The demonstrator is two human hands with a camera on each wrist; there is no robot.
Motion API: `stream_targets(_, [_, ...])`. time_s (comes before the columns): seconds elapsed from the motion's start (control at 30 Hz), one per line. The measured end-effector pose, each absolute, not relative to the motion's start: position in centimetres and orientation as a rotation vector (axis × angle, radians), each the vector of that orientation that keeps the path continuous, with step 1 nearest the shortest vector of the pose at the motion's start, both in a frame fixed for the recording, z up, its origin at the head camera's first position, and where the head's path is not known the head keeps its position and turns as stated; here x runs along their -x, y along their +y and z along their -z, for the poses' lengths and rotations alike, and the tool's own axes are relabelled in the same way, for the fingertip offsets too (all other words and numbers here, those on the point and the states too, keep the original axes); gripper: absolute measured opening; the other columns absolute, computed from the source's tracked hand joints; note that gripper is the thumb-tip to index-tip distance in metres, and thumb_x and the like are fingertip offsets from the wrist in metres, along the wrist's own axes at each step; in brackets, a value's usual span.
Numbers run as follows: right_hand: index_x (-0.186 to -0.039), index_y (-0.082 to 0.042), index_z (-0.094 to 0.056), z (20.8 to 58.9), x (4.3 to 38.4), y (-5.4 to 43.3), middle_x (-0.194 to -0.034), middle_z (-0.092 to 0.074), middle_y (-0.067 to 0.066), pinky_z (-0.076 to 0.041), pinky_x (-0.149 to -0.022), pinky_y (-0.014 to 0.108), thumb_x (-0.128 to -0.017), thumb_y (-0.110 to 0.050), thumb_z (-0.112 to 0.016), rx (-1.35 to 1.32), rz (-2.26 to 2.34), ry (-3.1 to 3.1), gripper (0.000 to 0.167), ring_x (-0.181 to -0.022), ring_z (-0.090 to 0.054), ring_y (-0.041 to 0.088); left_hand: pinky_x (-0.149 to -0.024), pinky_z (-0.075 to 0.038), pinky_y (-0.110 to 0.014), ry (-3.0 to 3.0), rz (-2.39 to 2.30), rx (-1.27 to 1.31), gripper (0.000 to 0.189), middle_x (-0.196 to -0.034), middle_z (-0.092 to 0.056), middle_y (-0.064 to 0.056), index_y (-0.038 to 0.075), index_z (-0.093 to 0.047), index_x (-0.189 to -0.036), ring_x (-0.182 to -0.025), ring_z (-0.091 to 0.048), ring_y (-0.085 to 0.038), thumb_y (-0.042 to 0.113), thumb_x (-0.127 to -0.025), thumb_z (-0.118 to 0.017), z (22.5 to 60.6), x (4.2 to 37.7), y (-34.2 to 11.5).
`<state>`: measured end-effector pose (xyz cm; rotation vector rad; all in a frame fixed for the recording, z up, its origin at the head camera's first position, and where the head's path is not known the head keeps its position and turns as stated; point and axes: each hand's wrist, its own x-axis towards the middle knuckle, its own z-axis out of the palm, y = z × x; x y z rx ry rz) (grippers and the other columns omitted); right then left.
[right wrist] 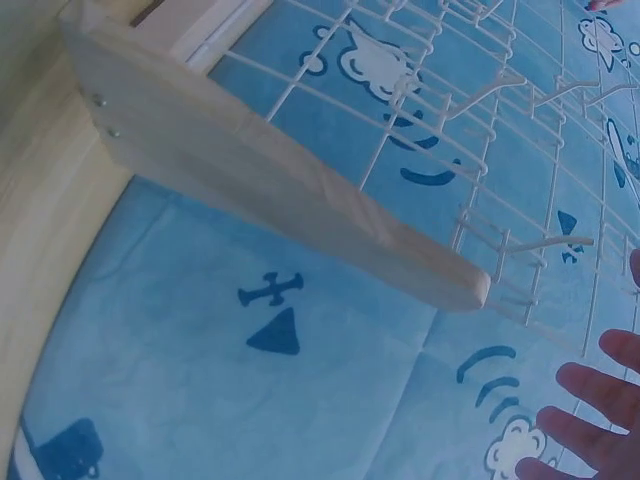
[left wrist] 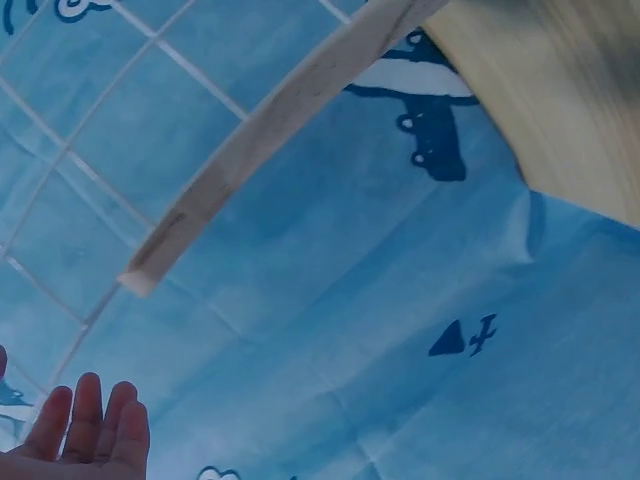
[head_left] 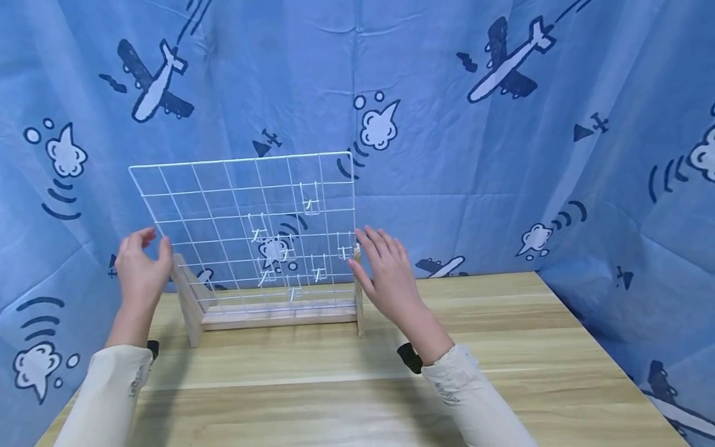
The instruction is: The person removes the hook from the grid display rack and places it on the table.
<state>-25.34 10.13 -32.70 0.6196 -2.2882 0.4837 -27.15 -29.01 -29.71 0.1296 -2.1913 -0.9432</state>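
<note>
A white wire grid panel (head_left: 240, 159) stands upright, leaning back, in a wooden stand (head_left: 279, 320). Several white wire hooks (head_left: 309, 206) hang on its middle and right part. At the panel's left edge, just above the stand's left post (left wrist: 240, 145), is my left hand (head_left: 139, 267), thumb and fingers apart with nothing held between them. My right hand (head_left: 388, 273) is beside the right edge, fingers extended and spread, fingertips close to the top of the right post (right wrist: 290, 190). One hook (right wrist: 545, 243) sits near that post.
The stand rests on a light wood-grain table (head_left: 491, 347). Behind and on both sides hangs a blue curtain (head_left: 436, 155) printed with planes and clouds. A black band (head_left: 410, 358) shows at my right wrist.
</note>
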Motion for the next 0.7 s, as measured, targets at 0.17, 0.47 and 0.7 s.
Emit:
stream_targets(0.17, [-0.144,-0.007,-0.043,32.7,25.4,9.6,-0.144,-0.046,0.015,-0.031,-0.109,0.057,-0.098,-0.030,-0.057,-0.632,-0.490,-2.291,0.053,-0.131,-0.040,0.038,-0.107,-0.027,-0.054,-2.198,0.967,-0.135,0.043,-0.125,-0.053,-0.028,-0.008,-0.049,-0.132,-0.120,-0.044,-0.042,0.016,-0.096,-0.052,30.4,27.8,-29.6])
stream_targets(0.47, [-0.137,-0.004,-0.051,33.3,26.0,8.6,-0.139,-0.051,0.016,-0.035,-0.107,0.054,-0.095,-0.024,-0.063,-0.678,-0.512,-2.234,0.048,-0.127,-0.045,0.036,-0.104,-0.036,-0.056,-2.329,0.986,-0.058,0.046,-0.131,-0.047,-0.031,-0.011,-0.043,-0.136,-0.122,-0.042,-0.046,0.017,-0.099,-0.048,31.3,28.5,-31.2])
stream_targets(0.7, [-0.134,-0.003,-0.053,34.2,26.5,8.0,-0.136,-0.054,0.017,-0.039,-0.104,0.053,-0.092,-0.019,-0.066,-0.685,-0.521,-2.205,0.047,-0.124,-0.048,0.036,-0.102,-0.036,-0.060,-2.418,1.015,0.010,0.049,-0.133,-0.042,-0.036,-0.013,-0.038,-0.138,-0.123,-0.039,-0.052,0.020,-0.102,-0.044,32.2,28.8,-31.7])
